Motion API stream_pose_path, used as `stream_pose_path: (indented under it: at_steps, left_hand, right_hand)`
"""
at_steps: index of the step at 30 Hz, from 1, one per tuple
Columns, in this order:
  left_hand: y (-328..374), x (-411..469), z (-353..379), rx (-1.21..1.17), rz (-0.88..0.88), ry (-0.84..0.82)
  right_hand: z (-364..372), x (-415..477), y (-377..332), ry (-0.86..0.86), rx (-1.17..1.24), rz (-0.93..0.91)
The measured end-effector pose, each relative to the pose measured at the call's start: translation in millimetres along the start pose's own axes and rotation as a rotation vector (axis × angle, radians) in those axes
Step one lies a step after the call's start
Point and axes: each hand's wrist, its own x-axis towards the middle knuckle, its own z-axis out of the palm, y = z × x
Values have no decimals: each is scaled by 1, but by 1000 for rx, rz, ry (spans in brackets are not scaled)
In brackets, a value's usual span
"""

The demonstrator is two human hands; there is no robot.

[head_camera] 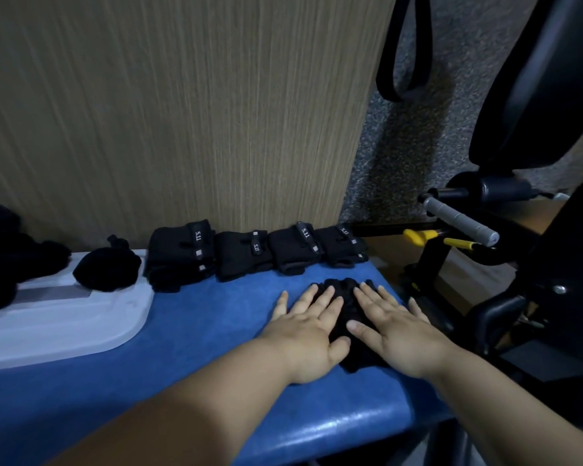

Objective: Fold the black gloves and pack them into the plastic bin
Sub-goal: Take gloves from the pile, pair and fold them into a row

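Your left hand (pixel 312 326) and right hand (pixel 389 322) lie open, flat on the black glove (pixel 342 290) at the bench's (pixel 199 327) right end; its long axis seems to run away from you.

My arms are bare all the way up, with no sleeves. My left hand (pixel 312 334) has nothing on it, no ring and no watch. My right hand (pixel 394 326) is bare too. My nails are short and plain. My wrists have no bands.
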Motion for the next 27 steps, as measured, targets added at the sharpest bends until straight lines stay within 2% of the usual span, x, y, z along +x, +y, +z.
stream_pose_path:
  at_steps: [3,6,12,21,24,27]
  left_hand:
    - [-3,-4,0,-27,-37,15]
    - [-17,-16,-1,-73,-89,40]
    - [-71,-62,-11,-83,-274,212]
    - [-166,-134,-27,-148,-625,682]
    - [-192,-147,-28,-174,-729,732]
    - [-211,-152,-26,-210,-775,708]
  right_hand:
    - [-4,1,-1,-1,-53,46]
    - [-13,3,-11,102,-81,49]
    - [-23,13,-67,351,-29,-179]
    - [11,27,-175,328,314,-428]
    - [18,35,-215,322,427,-473]
    - [20,47,-251,318,515,-503]
